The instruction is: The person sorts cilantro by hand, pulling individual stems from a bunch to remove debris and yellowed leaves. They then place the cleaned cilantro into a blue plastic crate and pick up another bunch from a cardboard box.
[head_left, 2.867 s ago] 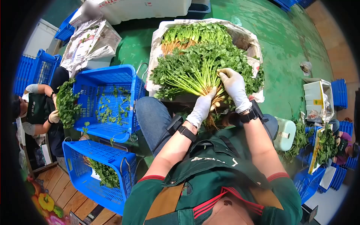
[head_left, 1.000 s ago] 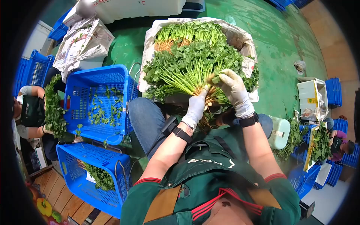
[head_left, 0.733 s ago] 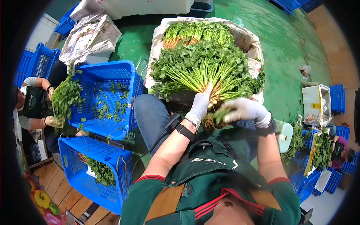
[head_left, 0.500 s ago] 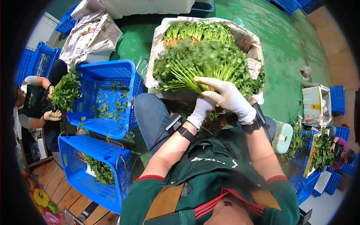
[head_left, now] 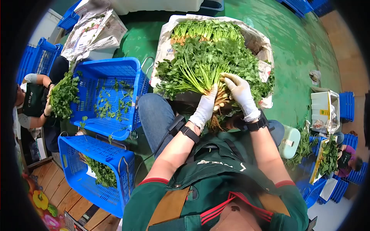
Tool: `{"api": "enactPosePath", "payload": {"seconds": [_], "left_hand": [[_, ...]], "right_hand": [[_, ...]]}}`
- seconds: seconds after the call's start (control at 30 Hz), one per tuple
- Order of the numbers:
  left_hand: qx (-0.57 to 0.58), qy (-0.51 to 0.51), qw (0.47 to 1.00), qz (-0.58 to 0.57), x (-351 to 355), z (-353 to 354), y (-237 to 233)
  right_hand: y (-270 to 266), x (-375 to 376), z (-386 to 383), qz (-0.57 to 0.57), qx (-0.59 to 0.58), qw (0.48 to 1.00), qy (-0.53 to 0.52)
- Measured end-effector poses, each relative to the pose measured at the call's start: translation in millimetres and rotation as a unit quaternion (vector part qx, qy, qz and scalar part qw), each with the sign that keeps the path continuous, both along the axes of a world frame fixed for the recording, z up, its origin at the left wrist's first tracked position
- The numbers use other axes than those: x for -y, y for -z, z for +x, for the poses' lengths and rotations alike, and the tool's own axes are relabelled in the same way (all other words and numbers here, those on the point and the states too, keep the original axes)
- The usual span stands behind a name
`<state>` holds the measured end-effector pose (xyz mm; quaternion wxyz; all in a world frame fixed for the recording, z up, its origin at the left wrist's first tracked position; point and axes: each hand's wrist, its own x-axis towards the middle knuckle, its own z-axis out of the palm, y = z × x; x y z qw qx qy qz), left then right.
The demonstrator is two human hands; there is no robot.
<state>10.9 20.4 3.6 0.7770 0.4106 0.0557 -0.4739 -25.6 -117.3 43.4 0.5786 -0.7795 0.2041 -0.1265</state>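
Note:
A bunch of leafy greens (head_left: 198, 75) with long green stems and pale brown roots hangs over the near edge of a newspaper-lined box (head_left: 163, 50). My left hand (head_left: 206, 106), in a white glove, is closed round the stems just above the roots. On the right side of the roots, my right hand (head_left: 239, 90), also gloved, has its thumb and fingers bent against the root ends; whether it grips any is hard to tell. More greens (head_left: 208, 30) lie in rows inside the box, their roots to the left.
Left of my knee stands a blue crate (head_left: 111, 104) with loose leaves, and below it another crate (head_left: 73, 169) holding greens. A co-worker (head_left: 36, 96) at the left holds a bunch. At the right are a pale green container (head_left: 290, 141) and another person (head_left: 348, 159).
The bunch has turned so its roots show between my hands. My right hand has shifted right, off the stems. The co-worker at the left has brought both hands onto their bunch.

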Motion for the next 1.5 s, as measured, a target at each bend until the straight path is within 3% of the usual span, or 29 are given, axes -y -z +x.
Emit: {"api": "enactPosePath", "payload": {"seconds": [0.07, 0.1, 0.13, 0.2, 0.27, 0.33, 0.37, 0.4, 0.47, 0.53, 0.57, 0.6, 0.67, 0.77, 0.8, 0.83, 0.87, 0.93, 0.97, 1.0, 1.03, 1.07, 1.1, 1.13, 1.2, 1.23, 1.3, 1.37, 1.5], "left_hand": [[0.010, -0.003, 0.999, 0.032, 3.2, -2.3, 1.2], [0.015, -0.007, 0.999, 0.044, 5.8, -3.5, 5.4], [0.014, -0.006, 0.999, 0.045, 8.7, -3.2, 9.7], [0.017, 0.004, 0.992, 0.128, 12.4, -2.3, 10.6], [0.054, 0.044, 0.990, 0.121, 6.1, -2.6, 4.8], [0.189, 0.072, 0.955, 0.215, 9.0, -5.7, 5.2], [0.160, -0.005, 0.975, 0.156, 11.9, -10.1, 8.4], [0.163, -0.008, 0.974, 0.156, 11.7, -8.5, 12.5], [0.128, -0.054, 0.989, 0.046, 12.1, -6.4, 17.8], [0.082, 0.036, 0.995, 0.034, -4.4, 1.0, -5.8], [0.074, 0.029, 0.996, 0.029, -4.0, 0.3, -6.0], [0.066, 0.024, 0.997, 0.024, -3.4, -0.8, -6.6], [0.058, 0.002, 0.998, 0.029, -1.4, -5.9, -12.7], [0.050, -0.020, 0.997, 0.047, 3.5, -5.4, -14.2], [0.046, -0.015, 0.997, 0.058, 4.8, -3.7, -11.5], [0.033, 0.055, 0.995, 0.071, -2.4, 4.0, -5.3], [0.034, 0.055, 0.995, 0.071, 4.2, 2.4, -1.1], [0.102, -0.125, 0.985, 0.061, 22.4, -8.4, 6.9], [0.045, -0.025, 0.998, 0.048, 14.3, -4.8, 16.1], [0.206, 0.012, 0.978, 0.038, 7.2, -5.6, 27.5], [0.265, -0.002, 0.962, 0.066, 10.0, -11.6, 36.1], [0.323, -0.017, 0.941, 0.095, 9.4, -12.9, 18.7], [0.280, 0.038, 0.954, 0.101, 6.9, -5.2, 12.6], [0.229, 0.135, 0.927, 0.264, 10.4, -5.1, 4.4], [0.129, -0.003, 0.985, 0.112, 12.4, -5.5, -4.1], [0.089, 0.002, 0.995, 0.054, 9.5, -4.4, -6.8], [0.072, -0.004, 0.997, 0.034, 7.0, -3.2, -8.5], [0.040, -0.016, 0.999, 0.009, 7.3, -5.7, -13.5], [0.063, 0.017, 0.994, 0.089, 6.2, -2.2, -8.7]], "right_hand": [[0.4, 0.5, 0.6, -0.092, -0.052, 0.994, -0.016], [-18.0, -10.3, 2.1, -0.207, -0.078, 0.975, 0.003], [-27.8, -17.8, 7.0, -0.206, -0.079, 0.975, 0.003], [-44.7, -33.7, 16.9, -0.327, 0.070, 0.941, -0.056], [-60.0, -48.7, 32.1, -0.350, -0.016, 0.934, -0.071], [-47.3, -45.9, 51.2, -0.362, -0.040, 0.928, -0.075], [-43.1, -43.2, 53.8, -0.362, -0.037, 0.929, -0.074], [-39.9, -38.1, 55.5, -0.324, -0.036, 0.942, -0.079], [-40.8, -27.5, 51.4, -0.231, -0.002, 0.970, -0.075], [-40.1, -16.5, 40.1, -0.126, 0.020, 0.989, -0.080], [-45.6, -15.2, 33.8, -0.013, 0.009, 0.995, -0.095], [-40.2, -14.9, 31.7, 0.132, 0.023, 0.986, -0.099], [-49.7, -16.4, 20.1, 0.261, -0.021, 0.962, -0.082], [-68.8, -5.6, 1.2, 0.317, -0.001, 0.946, -0.070], [-81.7, -1.9, -4.0, 0.299, -0.023, 0.945, -0.129], [-99.0, 3.3, -12.5, 0.208, -0.122, 0.936, -0.256], [-121.7, 2.4, -18.0, 0.109, -0.216, 0.896, -0.373], [-125.5, -8.0, -18.7, -0.197, -0.239, 0.840, -0.446], [-123.5, -14.1, -16.5, -0.133, -0.228, 0.895, -0.358], [-119.8, -19.2, -13.6, -0.068, -0.214, 0.938, -0.266], [-111.7, -24.7, -9.7, -0.005, -0.060, 0.966, -0.251], [-101.9, -27.4, -1.5, -0.091, 0.025, 0.959, -0.266], [-86.7, -25.6, 0.7, -0.174, -0.009, 0.957, -0.230], [-71.4, -24.2, 1.7, -0.256, -0.043, 0.947, -0.190], [-45.8, -15.9, 3.8, -0.208, -0.082, 0.972, -0.069], [-30.0, -10.2, -0.5, -0.181, -0.060, 0.980, -0.051], [-20.0, -11.0, -6.2, -0.151, -0.046, 0.987, -0.032], [-12.3, -11.6, -10.1, -0.026, 0.010, 0.999, 0.017], [-10.7, -5.5, -8.6, -0.076, -0.016, 0.997, 0.024]]}}
